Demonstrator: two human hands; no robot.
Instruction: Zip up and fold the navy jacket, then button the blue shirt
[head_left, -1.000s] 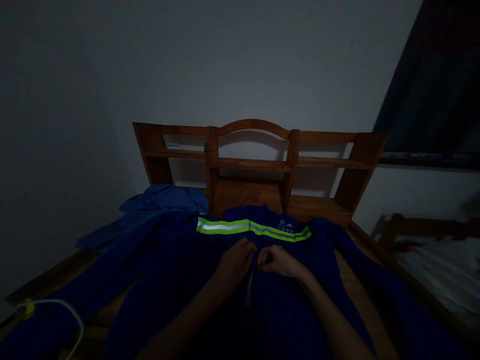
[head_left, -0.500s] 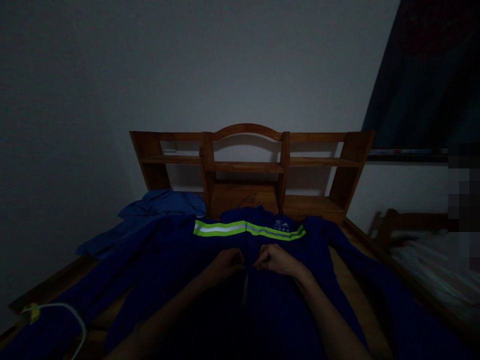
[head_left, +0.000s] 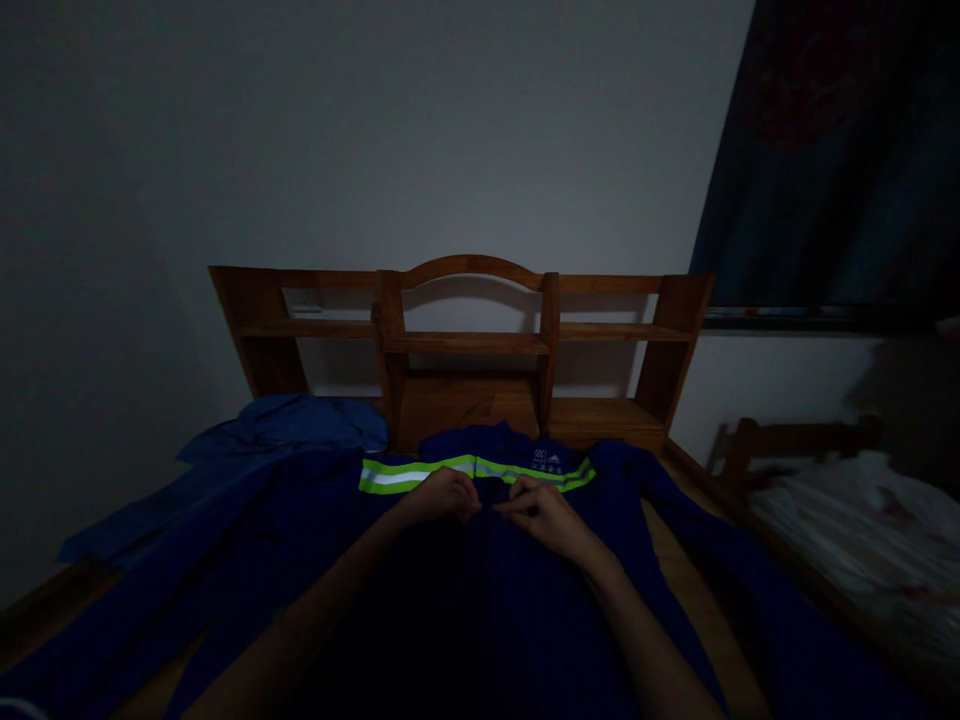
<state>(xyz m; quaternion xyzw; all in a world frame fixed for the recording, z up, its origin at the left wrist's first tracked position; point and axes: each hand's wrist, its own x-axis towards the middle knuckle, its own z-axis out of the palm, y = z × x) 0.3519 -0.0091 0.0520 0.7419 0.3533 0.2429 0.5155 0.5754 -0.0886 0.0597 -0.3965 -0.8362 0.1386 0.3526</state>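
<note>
A dark blue work jacket (head_left: pixel 525 600) lies spread front side up, with a lime and silver reflective stripe (head_left: pixel 394 476) across its chest and white print near the collar. My left hand (head_left: pixel 444 494) is closed at the left of the front opening, just under the stripe, its fingertips pinching the cloth. Opposite it, my right hand (head_left: pixel 546 512) pinches the right side of the opening with thumb and forefinger. The exact bit of cloth between the fingers is too dark to make out.
A wooden shelf unit (head_left: pixel 469 342) stands behind the jacket against the wall. Lighter blue cloth (head_left: pixel 292 430) lies at the back left. To the right are a white plastic bag (head_left: pixel 862 520), a wooden chair back (head_left: pixel 802 445) and a dark curtain (head_left: pixel 825 180).
Both hands have moved up the front opening toward the reflective stripe. The view has shifted right, and the white cord at lower left has nearly left the picture.
</note>
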